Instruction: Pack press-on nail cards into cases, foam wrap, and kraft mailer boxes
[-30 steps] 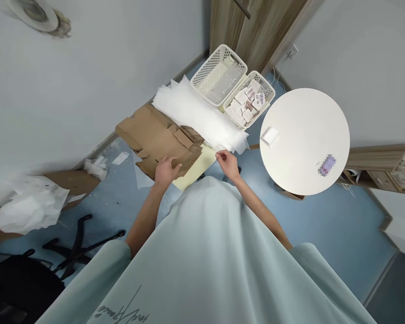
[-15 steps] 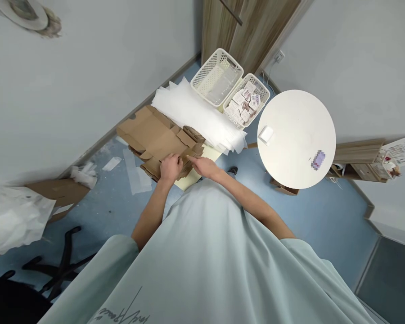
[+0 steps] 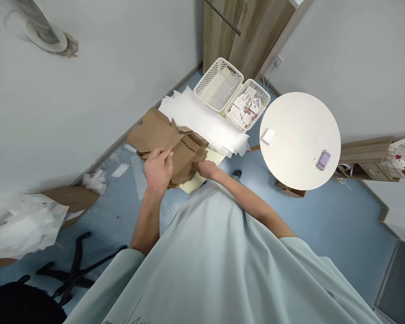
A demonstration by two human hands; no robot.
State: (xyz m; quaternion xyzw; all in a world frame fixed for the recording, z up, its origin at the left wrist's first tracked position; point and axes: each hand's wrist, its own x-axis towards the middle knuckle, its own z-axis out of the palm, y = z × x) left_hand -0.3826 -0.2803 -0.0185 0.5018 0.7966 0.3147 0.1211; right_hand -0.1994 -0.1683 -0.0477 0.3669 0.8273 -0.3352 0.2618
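Observation:
A flattened brown cardboard box [image 3: 155,130] lies uppermost on a small pile of similar folded cardboard, with creased flaps along its right side. My left hand [image 3: 158,170] is at its near left edge, fingers bent and thumb close to them, pinching a part of the cardboard. At the right end, my right hand [image 3: 207,169] has its fingers curled round the near corner flap. The fingertips of that hand are partly hidden by the cardboard. Pale yellow sheet material [image 3: 193,183] shows beneath the pile.
White foam sheets [image 3: 202,119] lie behind the cardboard. Two white baskets [image 3: 205,76] stand beyond, one holding small printed packets [image 3: 246,108]. A round white table [image 3: 300,130] is at right. A black chair base [image 3: 76,265] and white plastic wrapping [image 3: 27,225] are at left.
My left hand has moved left and nearer to me along the cardboard's edge. My right hand has shifted slightly right and its extended finger has curled in. The upper cardboard has turned and shifted.

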